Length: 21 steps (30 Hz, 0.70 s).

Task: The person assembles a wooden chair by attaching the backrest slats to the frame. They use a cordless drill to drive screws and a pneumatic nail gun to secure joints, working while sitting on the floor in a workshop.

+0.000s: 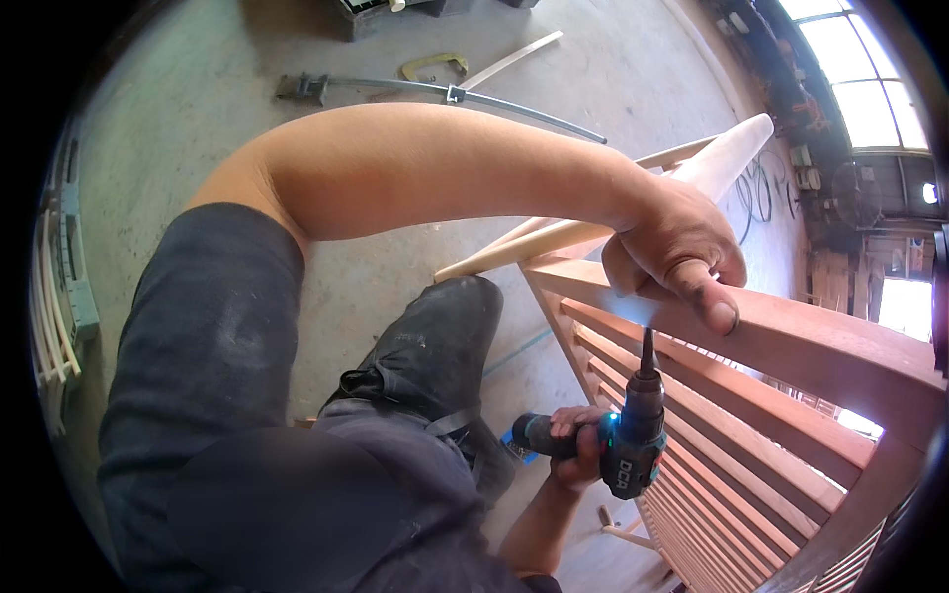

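My left arm reaches across the view, and my left hand (682, 242) is closed over the top wooden rail (820, 331) of a slatted frame, thumb lying on its near face. Below it, my right hand (578, 447) is wrapped around the handle of a teal and black cordless drill (633, 450). The drill points up at the rail, its tapered bit (647, 354) close to the rail's face by my left thumb. A bluish light patch shines on the wood there; I cannot tell whether the tip touches. Parallel wooden slats (732, 420) run behind the drill.
A long metal bar clamp (395, 87) lies on the concrete floor beyond my arm, near a yellowish C-shaped clamp (435, 64) and a thin wooden strip (514, 59). Dark cable (756, 193) coils at the right. Wooden strips (54, 296) stand at the far left.
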Tool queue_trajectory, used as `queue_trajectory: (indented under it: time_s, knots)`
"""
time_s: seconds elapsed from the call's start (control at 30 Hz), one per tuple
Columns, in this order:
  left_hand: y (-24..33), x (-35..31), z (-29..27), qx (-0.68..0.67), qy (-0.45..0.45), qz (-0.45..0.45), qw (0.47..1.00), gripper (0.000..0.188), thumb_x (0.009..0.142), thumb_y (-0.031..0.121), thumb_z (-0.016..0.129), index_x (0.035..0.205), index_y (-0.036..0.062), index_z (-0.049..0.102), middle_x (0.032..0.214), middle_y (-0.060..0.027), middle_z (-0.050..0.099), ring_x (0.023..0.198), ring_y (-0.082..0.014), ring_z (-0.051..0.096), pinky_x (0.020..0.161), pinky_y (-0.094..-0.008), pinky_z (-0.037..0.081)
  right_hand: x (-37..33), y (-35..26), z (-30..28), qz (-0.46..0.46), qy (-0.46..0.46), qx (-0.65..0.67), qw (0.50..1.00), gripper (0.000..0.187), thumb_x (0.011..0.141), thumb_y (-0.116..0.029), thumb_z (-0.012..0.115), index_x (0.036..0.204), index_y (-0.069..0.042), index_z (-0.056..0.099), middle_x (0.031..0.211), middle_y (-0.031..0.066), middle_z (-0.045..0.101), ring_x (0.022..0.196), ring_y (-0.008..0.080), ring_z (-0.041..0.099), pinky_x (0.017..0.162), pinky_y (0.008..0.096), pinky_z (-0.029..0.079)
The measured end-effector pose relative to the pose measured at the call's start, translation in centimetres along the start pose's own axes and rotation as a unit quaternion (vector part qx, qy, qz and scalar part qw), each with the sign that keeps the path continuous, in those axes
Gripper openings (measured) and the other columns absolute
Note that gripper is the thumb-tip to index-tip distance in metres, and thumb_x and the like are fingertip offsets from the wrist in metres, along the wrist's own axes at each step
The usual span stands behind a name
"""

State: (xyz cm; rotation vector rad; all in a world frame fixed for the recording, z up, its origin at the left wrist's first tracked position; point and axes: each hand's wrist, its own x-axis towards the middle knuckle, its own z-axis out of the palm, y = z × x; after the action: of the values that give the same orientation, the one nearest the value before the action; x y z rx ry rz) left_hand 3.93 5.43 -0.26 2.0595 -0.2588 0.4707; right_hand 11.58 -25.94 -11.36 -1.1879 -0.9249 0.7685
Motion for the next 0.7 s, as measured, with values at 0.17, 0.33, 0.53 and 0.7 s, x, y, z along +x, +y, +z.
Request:
queue_trajectory:
  time_s: [0.17, 0.33, 0.53, 0.7]
  knots:
    - [-0.7, 0.4, -0.7, -0.055, -0.004, -0.023, 0.998, 0.123, 0.036, 0.104, 0.057, 0.098, -0.0012, 0.065, 0.09, -0.0211, 0.068, 0.092, -0.0372, 0.069, 0.077, -0.0413, 0.055, -0.6, -0.4, 0.5, 0.066, 0.077, 0.008, 0.995, 0.017, 0.089, -0.016, 0.062, 0.097, -0.001, 0.057, 0.068, 0.0076, 0.055, 0.058, 0.0185, 0.055, 0.066, 0.0378, 0.05]
    - [-0.8, 0.5, -1.0, -0.041, -0.012, -0.031, 0.999, 0.122, 0.038, 0.102, 0.06, 0.102, -0.0026, 0.064, 0.092, -0.0212, 0.068, 0.094, -0.0367, 0.069, 0.08, -0.0415, 0.054, -0.6, 0.2, -0.3, 0.042, 0.039, 0.037, 0.998, 0.019, 0.089, -0.017, 0.063, 0.098, -0.001, 0.056, 0.068, 0.0078, 0.055, 0.058, 0.0191, 0.055, 0.066, 0.0376, 0.05]
    - [0.0, 0.5, -1.2, -0.043, -0.03, -0.061, 0.997, 0.131, 0.032, 0.101, 0.062, 0.113, -0.0025, 0.058, 0.103, -0.0241, 0.065, 0.103, -0.0406, 0.065, 0.088, -0.0439, 0.052, -0.3, 0.0, -0.2, 0.041, 0.009, 0.053, 0.998, 0.018, 0.088, -0.015, 0.062, 0.093, -0.001, 0.053, 0.068, 0.0085, 0.055, 0.059, 0.0198, 0.055, 0.066, 0.0377, 0.051]
    - [0.0, 0.7, -1.1, -0.043, -0.034, -0.071, 0.996, 0.141, 0.026, 0.103, 0.061, 0.119, -0.0023, 0.053, 0.11, -0.0256, 0.063, 0.108, -0.0417, 0.064, 0.091, -0.046, 0.052, -0.4, -0.3, -0.2, 0.035, 0.024, 0.03, 0.999, 0.015, 0.088, -0.014, 0.061, 0.092, -0.001, 0.053, 0.068, 0.0089, 0.055, 0.059, 0.02, 0.056, 0.066, 0.0376, 0.051]
